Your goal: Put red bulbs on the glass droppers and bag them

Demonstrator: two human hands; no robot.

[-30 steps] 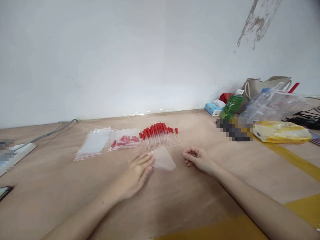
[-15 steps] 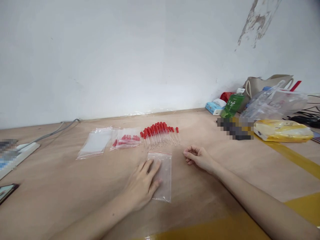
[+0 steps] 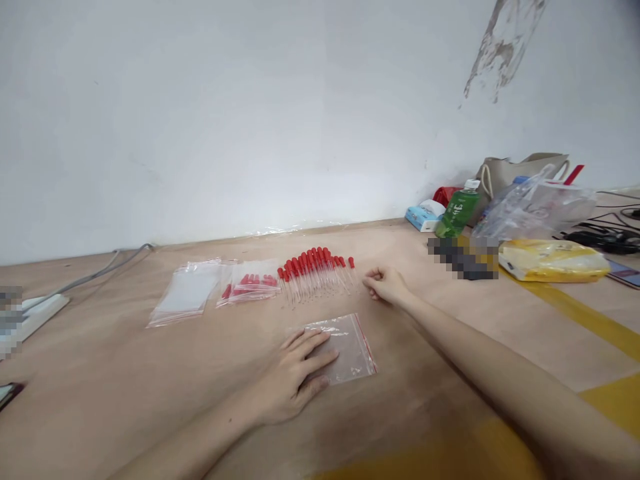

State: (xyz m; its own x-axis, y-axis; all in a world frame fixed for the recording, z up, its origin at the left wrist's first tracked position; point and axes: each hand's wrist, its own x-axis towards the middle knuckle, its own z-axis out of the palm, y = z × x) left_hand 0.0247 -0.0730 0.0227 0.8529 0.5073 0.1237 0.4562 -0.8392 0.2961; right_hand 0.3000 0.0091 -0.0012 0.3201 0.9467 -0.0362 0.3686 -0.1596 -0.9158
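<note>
My left hand [image 3: 300, 370] lies flat with fingers spread on a clear zip-lock bag [image 3: 350, 350], whose red-lined edge faces right. My right hand [image 3: 385, 285] is closed, thumb and fingers drawn together; whether anything small is between them cannot be made out. Just left of it ends a fanned row of several glass droppers [image 3: 313, 261] with red rubber bulbs at the far end and thin clear tubes pointing toward me. Beside the row sits a zip-lock bag holding red bulbs [image 3: 253, 283]. Further left is a stack of flat zip-lock bags [image 3: 187, 290].
At the right stand a blue tissue pack [image 3: 421, 219], a green bottle [image 3: 457, 210], a beige bag [image 3: 530, 170] and a yellow-white packet [image 3: 553, 261]. A grey cable [image 3: 100, 272] and a white power strip [image 3: 45, 317] lie at the left. Yellow tape [image 3: 583, 319] crosses the table.
The bag under my left hand has turned clockwise, its red-lined edge going from the far side to the right. My right hand has moved away from me, closer to the droppers.
</note>
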